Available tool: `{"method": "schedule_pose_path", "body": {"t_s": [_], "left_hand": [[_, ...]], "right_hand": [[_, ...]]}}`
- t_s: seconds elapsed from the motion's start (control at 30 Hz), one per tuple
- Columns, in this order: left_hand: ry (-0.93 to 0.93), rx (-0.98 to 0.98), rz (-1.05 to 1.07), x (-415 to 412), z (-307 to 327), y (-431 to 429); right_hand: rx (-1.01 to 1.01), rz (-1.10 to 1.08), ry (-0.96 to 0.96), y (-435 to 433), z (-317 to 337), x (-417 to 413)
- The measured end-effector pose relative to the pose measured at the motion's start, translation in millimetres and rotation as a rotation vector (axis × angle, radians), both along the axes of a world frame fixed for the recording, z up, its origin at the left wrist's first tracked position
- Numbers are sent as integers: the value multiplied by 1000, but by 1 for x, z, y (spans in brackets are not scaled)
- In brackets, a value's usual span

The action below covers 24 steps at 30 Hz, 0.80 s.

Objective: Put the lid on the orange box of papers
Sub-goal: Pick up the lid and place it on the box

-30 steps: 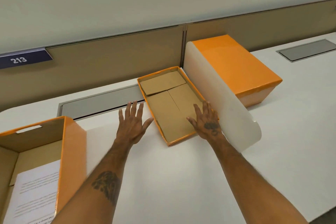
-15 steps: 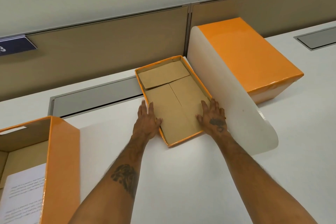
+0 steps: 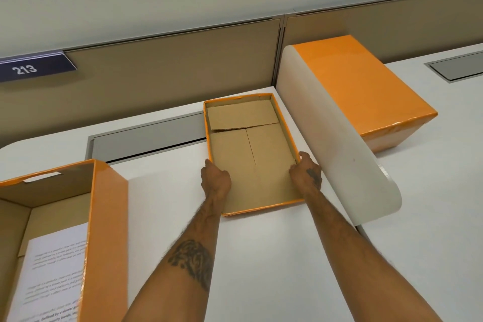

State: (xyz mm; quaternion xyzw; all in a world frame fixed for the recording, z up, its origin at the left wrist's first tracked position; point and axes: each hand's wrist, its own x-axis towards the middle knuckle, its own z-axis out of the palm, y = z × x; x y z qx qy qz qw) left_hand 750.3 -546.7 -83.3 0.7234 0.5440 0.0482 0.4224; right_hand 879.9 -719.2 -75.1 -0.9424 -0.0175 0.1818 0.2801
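The orange lid lies upside down on the white desk, its brown cardboard inside facing up. My left hand grips its left rim and my right hand grips its right rim, fingers curled over the edges. The open orange box stands at the near left, with printed white papers inside. The box's left part is cut off by the frame edge.
A white curved divider panel rises just right of the lid. Behind it sits a second, closed orange box. Grey cable hatches are set into the desk at the back. A tan partition with a "213" sign runs along the far edge.
Both hands went from hovering flat over the lid's near end to closing on its two side rims. The view shifted, and the lid looks slightly turned.
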Motion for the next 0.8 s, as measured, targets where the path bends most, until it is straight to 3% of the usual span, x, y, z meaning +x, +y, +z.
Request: {"method": "schedule_pose_path", "body": {"t_s": [0.13,0.37,0.53,0.67,0.8], "left_hand": [[-73,26,60,-20,7,10],[-276,26,69,-60,37,29],[-398,-88,14,-100,70,45],[-436,-280,-148,-135,110,57],[-510,-334,-266,-161,175,66]], "right_hand": [[149,-120,133,-5,15,-11],[297,-131,230,0,50,-37],[602,-71,396,15,101,-61],[723,29,261,40,166,-94],[752,155,57,71,230,-151]]}}
